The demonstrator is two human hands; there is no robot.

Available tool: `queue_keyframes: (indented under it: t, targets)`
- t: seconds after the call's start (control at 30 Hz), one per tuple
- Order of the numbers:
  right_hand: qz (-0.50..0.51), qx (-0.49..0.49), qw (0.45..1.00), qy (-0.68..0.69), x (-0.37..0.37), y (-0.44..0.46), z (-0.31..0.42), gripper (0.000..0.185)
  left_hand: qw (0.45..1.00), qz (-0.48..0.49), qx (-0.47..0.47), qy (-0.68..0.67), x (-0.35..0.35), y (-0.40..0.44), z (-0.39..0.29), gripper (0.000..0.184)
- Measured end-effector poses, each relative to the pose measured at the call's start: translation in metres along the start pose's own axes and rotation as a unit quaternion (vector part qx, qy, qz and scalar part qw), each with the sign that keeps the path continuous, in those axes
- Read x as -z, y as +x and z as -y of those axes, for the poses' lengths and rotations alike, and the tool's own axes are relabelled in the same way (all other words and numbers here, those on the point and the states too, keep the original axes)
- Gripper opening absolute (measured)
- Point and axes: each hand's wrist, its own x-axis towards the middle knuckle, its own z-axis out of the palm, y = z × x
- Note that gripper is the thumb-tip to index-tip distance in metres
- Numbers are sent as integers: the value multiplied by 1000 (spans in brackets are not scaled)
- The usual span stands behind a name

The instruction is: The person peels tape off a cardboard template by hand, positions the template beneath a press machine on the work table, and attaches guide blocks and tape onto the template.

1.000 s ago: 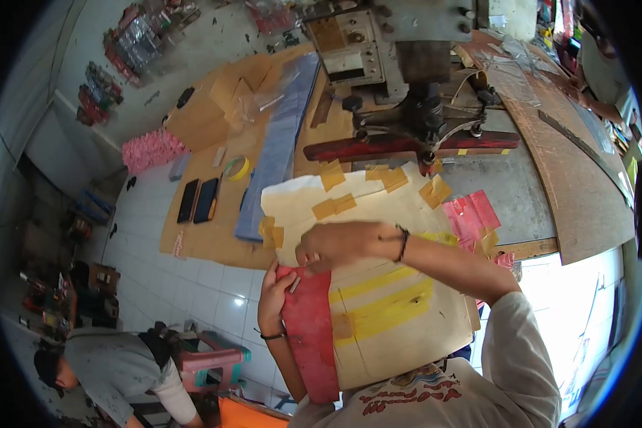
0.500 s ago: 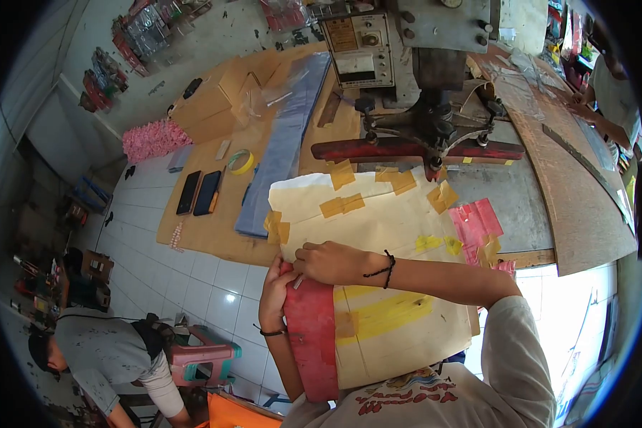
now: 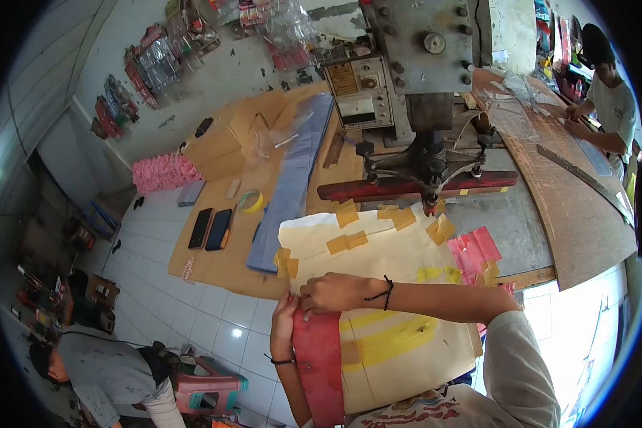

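A large cream sheet (image 3: 392,257) lies in front of me, patched with brown tape (image 3: 347,242) and smeared with yellow. A long red strip (image 3: 318,371) runs down its left side toward my body. My left hand (image 3: 284,324) is closed around the outer edge at the strip's top, thumb up. Right beside it, my right hand (image 3: 329,292) rests over the strip's upper end with fingers curled in a pinch. Whatever sits between those fingertips is hidden.
A press machine head with a red-edged bar (image 3: 421,185) stands just beyond the sheet. Blue plastic sheets (image 3: 292,185), a yellow tape roll (image 3: 251,201) and two phones (image 3: 218,230) lie at left. One co-worker (image 3: 610,107) is far right, another (image 3: 114,371) lower left.
The view has tilted upward, so the table and machine appear lower. Both hands keep nearly the same place at the strip's top, and small finger shifts are hard to make out.
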Motion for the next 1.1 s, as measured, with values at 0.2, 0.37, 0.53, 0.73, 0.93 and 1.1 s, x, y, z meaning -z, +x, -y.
queue_keyframes:
  t: [0.2, 0.37, 0.53, 0.73, 0.93, 1.1]
  targets:
    - [-27, -14, 998, 59, -3, 5, -4, 26, 1000, 14, 4, -12, 19, 6, 17, 53]
    - [3, -110, 973, 204, 39, 28, -83, 26, 999, -11, 17, -37, -15, -7, -10, 50]
    - [-211, -380, 886, 159, 89, 15, -72, 31, 999, -8, 10, -33, -18, -8, -12, 48]
    - [-165, -460, 864, 122, 102, -126, -7, 26, 1000, 7, -23, 17, -11, -1, -4, 45]
    - [-223, -613, 748, -125, 84, -287, 35, 37, 998, 9, -34, 49, -13, 10, -7, 41]
    - [-261, -663, 700, -44, 68, -323, 62, 48, 996, 62, -51, 31, -8, 24, 2, 40]
